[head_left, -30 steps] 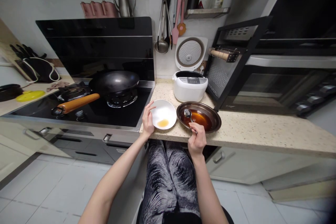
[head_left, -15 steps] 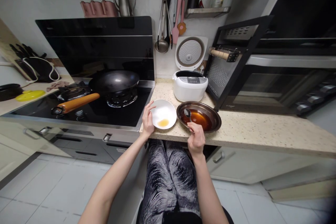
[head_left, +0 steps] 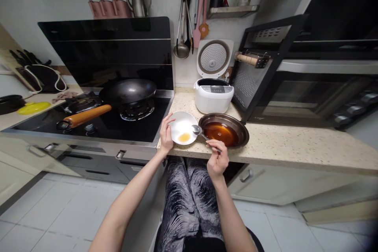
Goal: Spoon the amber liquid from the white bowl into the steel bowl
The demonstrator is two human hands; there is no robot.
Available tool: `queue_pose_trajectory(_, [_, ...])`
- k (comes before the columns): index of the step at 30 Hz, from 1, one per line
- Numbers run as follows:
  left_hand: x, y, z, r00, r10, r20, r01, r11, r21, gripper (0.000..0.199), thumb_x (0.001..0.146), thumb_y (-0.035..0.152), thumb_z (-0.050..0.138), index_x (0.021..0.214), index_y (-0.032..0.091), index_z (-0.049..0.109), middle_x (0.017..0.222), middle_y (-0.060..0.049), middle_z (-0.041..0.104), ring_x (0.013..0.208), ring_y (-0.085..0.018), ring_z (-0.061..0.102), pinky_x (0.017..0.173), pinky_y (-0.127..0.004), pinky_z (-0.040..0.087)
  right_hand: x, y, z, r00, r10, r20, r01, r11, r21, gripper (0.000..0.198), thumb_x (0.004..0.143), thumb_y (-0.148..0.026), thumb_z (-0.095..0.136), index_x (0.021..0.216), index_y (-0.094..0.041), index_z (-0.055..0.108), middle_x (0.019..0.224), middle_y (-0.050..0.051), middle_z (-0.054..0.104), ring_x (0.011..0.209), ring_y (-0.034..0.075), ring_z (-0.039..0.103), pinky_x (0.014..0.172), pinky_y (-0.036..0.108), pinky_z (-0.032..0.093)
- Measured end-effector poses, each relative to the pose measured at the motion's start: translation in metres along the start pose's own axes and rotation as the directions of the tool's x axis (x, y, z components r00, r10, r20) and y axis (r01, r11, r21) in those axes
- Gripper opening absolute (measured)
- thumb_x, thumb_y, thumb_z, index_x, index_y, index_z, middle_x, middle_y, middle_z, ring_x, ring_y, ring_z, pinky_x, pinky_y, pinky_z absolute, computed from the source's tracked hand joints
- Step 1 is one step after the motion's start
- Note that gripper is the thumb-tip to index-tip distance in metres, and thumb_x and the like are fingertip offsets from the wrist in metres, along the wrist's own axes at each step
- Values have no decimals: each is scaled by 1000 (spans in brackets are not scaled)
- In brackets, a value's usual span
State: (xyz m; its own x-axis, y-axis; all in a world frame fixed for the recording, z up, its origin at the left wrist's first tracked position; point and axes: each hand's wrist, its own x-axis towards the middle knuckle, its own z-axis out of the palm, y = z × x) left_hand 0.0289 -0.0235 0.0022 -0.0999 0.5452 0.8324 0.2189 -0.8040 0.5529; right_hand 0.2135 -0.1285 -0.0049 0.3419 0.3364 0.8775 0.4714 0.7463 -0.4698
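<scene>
My left hand [head_left: 167, 134] grips the left rim of a white bowl [head_left: 180, 120], thumb and fingers around its edge. A small pool of yellowish liquid [head_left: 184, 137] lies in the bottom of that bowl. In my right hand [head_left: 217, 158] is the handle of a metal spoon [head_left: 197, 129]; its head is over the bowl's right rim. To the right stands a dark metal basin [head_left: 243, 134] with reddish-brown liquid [head_left: 221, 133] in it. Whether the spoon carries any liquid is hard to make out.
Behind the basin a white rice cooker [head_left: 214, 96] stands with its lid up. On the gas stove [head_left: 141, 132] at left sits a black wok [head_left: 130, 92] with a wooden handle. An oven [head_left: 313, 98] is at right, and utensils [head_left: 183, 27] hang on the wall.
My right hand has brought the spoon out of the basin and leftward to the white bowl's rim. My left hand stays on the bowl.
</scene>
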Motion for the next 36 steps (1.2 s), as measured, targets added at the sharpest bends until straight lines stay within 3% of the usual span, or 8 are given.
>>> queue_pose_trajectory(4, [0, 0, 0, 1000, 2, 6, -2, 1000, -1, 36, 105, 36, 37, 117, 19, 67, 144, -14, 59, 136, -29, 54, 115, -53, 40, -6, 0, 10, 987, 35, 158, -29, 999, -40, 22, 100, -12, 43, 104, -22, 62, 93, 4, 69, 86, 17, 68, 75, 31, 56])
queue_pose_trajectory(11, [0, 3, 1, 1000, 23, 18, -23, 1000, -3, 36, 105, 36, 36, 117, 19, 66, 143, -15, 59, 136, -30, 55, 114, -55, 41, -9, 7, 17, 981, 22, 191, -5, 996, -89, 26, 98, -9, 41, 106, -21, 63, 95, 6, 69, 91, 17, 67, 79, 30, 56])
queue_pose_trajectory(16, [0, 4, 1, 998, 53, 37, -54, 999, 1, 36, 105, 35, 35, 117, 19, 66, 143, -16, 59, 136, -30, 55, 113, -55, 43, -5, 6, 12, 965, 142, 221, -127, 989, -80, 22, 100, -14, 42, 102, -21, 62, 92, 4, 68, 82, 14, 65, 75, 27, 53])
queue_pose_trajectory(27, [0, 6, 0, 998, 55, 36, -55, 998, -2, 35, 105, 33, 36, 117, 19, 66, 143, -15, 59, 136, -29, 54, 114, -54, 42, -8, -2, 17, 862, 469, 194, -495, 860, 120, 23, 102, -38, 48, 94, -22, 61, 86, 1, 67, 72, 13, 62, 72, 28, 50])
queue_pose_trajectory(36, [0, 3, 1, 999, 36, 24, -35, 999, -10, 36, 105, 34, 36, 117, 19, 66, 143, -15, 59, 136, -30, 54, 114, -55, 41, -12, -15, 31, 834, 547, 75, -543, 788, 289, 21, 101, -39, 52, 94, -21, 60, 89, 2, 67, 72, 13, 63, 70, 27, 52])
